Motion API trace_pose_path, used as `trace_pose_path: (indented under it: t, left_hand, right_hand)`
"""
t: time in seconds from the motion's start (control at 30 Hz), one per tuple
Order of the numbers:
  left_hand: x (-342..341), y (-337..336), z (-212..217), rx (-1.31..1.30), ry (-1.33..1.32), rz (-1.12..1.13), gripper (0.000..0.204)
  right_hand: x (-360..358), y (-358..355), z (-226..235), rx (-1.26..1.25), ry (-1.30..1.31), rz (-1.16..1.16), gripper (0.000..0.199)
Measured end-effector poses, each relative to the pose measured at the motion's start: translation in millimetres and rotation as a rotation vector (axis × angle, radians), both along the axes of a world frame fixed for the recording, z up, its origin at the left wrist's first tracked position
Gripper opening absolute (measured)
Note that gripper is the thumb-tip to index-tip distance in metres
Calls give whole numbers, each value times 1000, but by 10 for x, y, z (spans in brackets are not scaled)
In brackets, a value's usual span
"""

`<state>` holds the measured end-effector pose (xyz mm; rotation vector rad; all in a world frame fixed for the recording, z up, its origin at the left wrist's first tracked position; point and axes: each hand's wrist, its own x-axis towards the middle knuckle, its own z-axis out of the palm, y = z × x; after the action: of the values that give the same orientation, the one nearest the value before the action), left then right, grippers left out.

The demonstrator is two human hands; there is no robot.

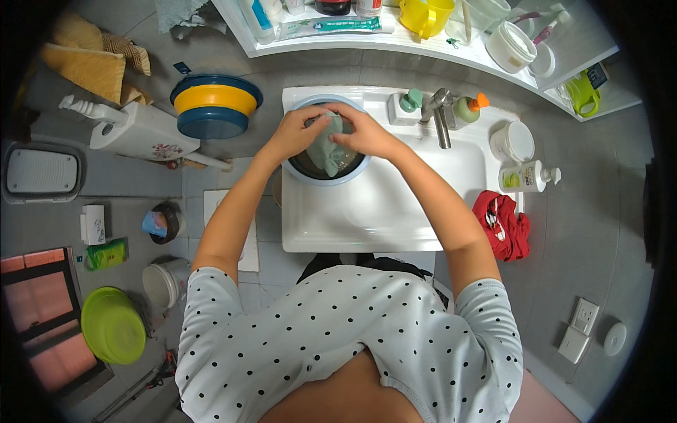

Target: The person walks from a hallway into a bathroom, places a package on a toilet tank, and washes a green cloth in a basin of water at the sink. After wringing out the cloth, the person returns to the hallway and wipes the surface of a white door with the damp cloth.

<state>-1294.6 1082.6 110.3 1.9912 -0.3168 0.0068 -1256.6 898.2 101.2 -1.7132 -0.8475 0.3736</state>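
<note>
A wet pale green cloth [326, 149] is bunched between my two hands, over a round basin [326, 181] with a light blue rim. Dark-looking water fills the basin's inside, and the cloth's lower end hangs down to it. My left hand [295, 132] grips the cloth from the left, its thumb against the upper part. From the right, my right hand [367, 134] holds it too, fingers curled over the top and thumb pressed to its side. The fingertips of both hands meet near the basin's far rim. The basin stands on the left part of the white sink [352, 225].
A faucet [442, 116] and pump bottles stand behind the sink bowl. At its right are a white tub [513, 141], a lotion bottle [525, 177] and a red cloth [502, 225]. A crowded shelf [395, 46] overhangs the back. Folded basins [216, 106] hang at the left wall.
</note>
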Motion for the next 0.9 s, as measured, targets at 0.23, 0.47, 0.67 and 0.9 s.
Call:
trace_pose_path:
  t: [0.23, 0.47, 0.67, 0.9]
  left_hand:
    - [145, 391, 433, 309, -93, -67, 22]
    - [146, 562, 407, 113, 45, -47, 23]
    - [69, 723, 629, 431, 118, -147, 26]
    - [57, 1107, 360, 339, 50, 90, 31]
  right_hand:
    - [239, -232, 341, -270, -492, -14, 26]
    - [272, -404, 66, -522, -383, -82, 21]
    - [360, -465, 404, -625, -442, -269, 30]
    - [317, -608, 702, -413, 30, -420, 32]
